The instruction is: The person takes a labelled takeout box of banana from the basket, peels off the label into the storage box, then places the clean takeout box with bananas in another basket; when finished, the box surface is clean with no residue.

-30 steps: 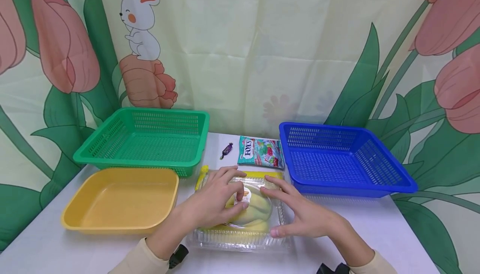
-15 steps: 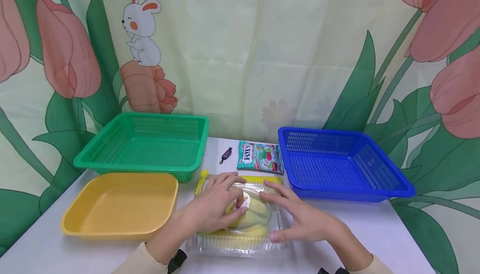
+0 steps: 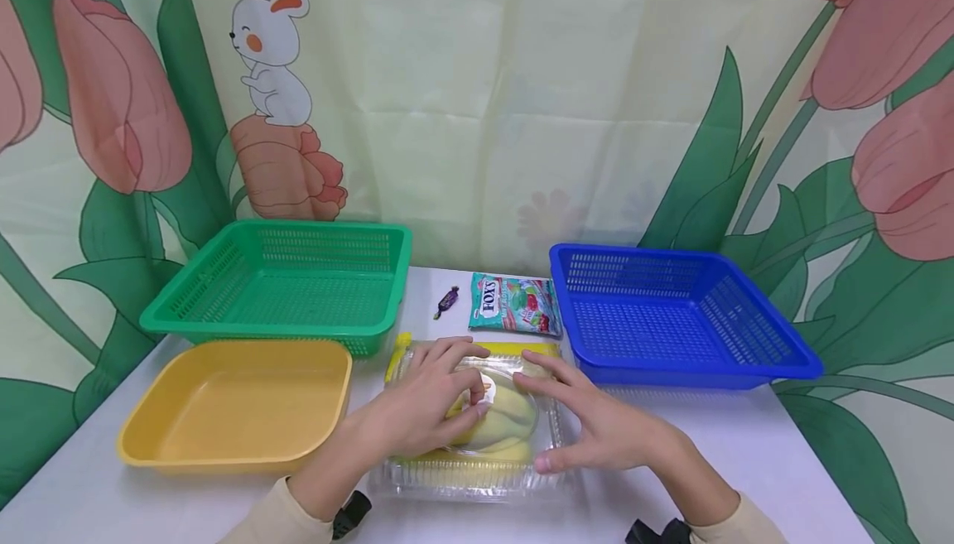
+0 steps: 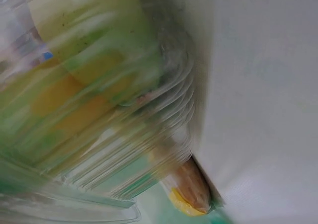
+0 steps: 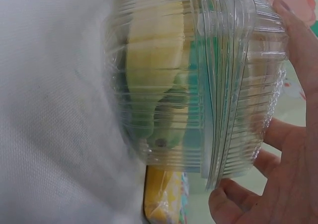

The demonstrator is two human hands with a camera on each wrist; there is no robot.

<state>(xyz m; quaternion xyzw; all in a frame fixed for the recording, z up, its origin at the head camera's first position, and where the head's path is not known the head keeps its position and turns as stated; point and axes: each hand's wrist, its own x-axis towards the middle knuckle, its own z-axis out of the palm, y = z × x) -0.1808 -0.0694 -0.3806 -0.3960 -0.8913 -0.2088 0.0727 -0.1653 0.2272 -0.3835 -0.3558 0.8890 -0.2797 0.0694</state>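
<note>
Fingers of my left hand (image 3: pixel 425 407) lie spread and slightly bent on the clear ribbed plastic clamshell box of bananas (image 3: pixel 514 478), at the white table's (image 3: pixel 745 453) near edge; my right hand (image 3: pixel 596 428) touches its right side, fingers apart. Left wrist view: blurred ridges, fingers unseen. Right wrist view: fingers (image 5: pixel 293 40) cup the lid; I'd press evenly, both sides.

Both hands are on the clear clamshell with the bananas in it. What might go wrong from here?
1. The clear clamshell is thin ribbed plastic; the left hand and right hand only rest on its lid, so it may flex or slide on the smooth table.
2. A yellow packet lies partly under its far edge, so the box may sit uneven and tip.
3. The Fox's candy bag and wrapped candy lie just behind; a push forward might knock them.
</note>
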